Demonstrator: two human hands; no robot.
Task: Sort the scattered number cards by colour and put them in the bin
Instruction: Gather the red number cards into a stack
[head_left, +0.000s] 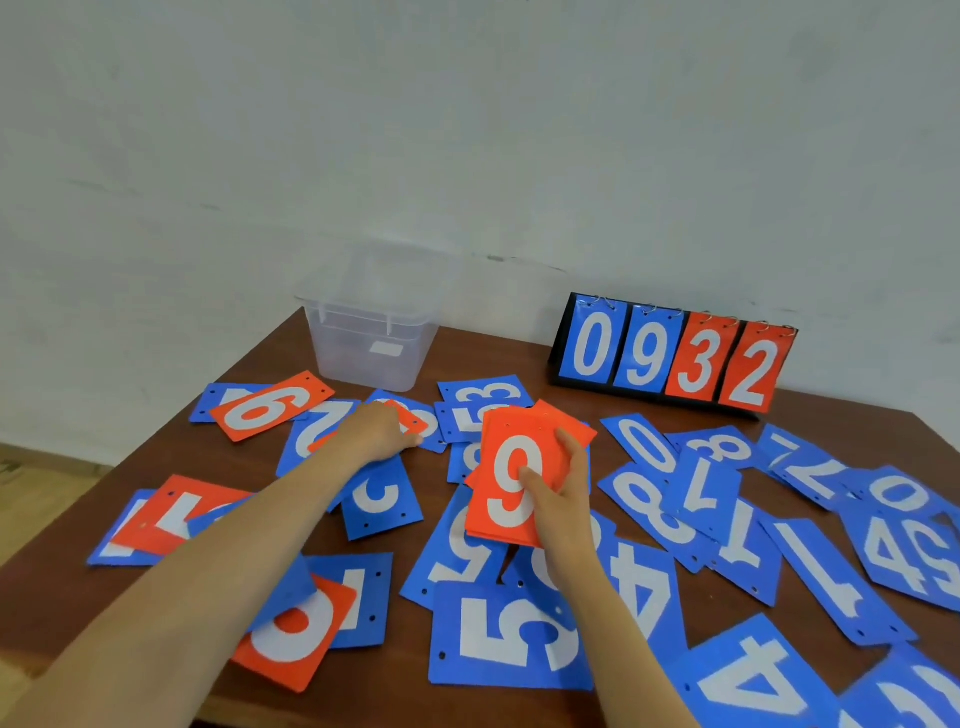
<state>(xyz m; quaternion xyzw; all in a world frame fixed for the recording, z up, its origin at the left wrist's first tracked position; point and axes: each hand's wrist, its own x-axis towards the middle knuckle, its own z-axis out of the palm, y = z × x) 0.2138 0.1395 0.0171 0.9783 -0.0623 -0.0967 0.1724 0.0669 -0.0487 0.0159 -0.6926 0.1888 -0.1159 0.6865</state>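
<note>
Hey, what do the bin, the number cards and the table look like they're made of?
Bin: frosted translucent plastic; the table edge shows faintly through its walls.
Cards: thin stiff sheet with punched holes, matt; plastic or laminated card, cannot tell which.
Table: reddish-brown wood or veneer, smooth with a slight sheen.

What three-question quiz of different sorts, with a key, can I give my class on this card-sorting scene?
1. True or false: the clear plastic bin already holds blue number cards.
2. Multiple choice: the top card of the orange-red card stack gripped by the right hand shows A) 6, B) 9, C) 3.
3. Fill in: the black flip scoreboard at the back of the brown wooden table reads ____.
Key: 1 false; 2 B; 3 0932.
</note>
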